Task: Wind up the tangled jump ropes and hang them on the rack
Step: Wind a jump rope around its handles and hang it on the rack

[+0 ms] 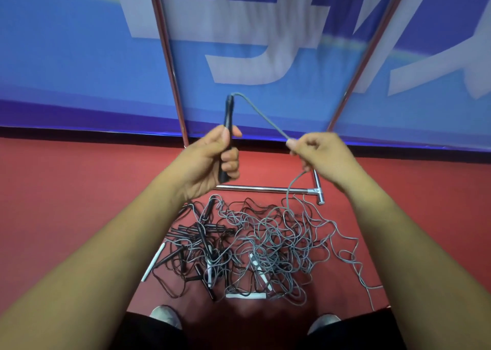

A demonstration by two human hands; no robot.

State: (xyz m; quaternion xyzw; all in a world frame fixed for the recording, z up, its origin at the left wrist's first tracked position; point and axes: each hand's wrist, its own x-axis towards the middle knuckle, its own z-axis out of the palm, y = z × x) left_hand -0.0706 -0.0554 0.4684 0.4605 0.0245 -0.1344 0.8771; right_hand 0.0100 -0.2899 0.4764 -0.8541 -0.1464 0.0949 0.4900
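My left hand (212,158) grips a black jump-rope handle (228,116) held upright. Its grey rope (261,116) arcs from the handle's top down to my right hand (316,153), which pinches it. From there the rope drops into a tangled pile of grey and black jump ropes (260,243) on the red floor, with several black and white handles mixed in. The rack's two metal uprights (170,65) rise in front of me, and its base bar (265,189) lies on the floor just beyond the pile.
A blue banner with large white lettering (79,57) hangs behind the rack. My two shoes (166,316) stand at the near edge of the pile. Loose grey rope trails off to the right (356,264) across the red floor.
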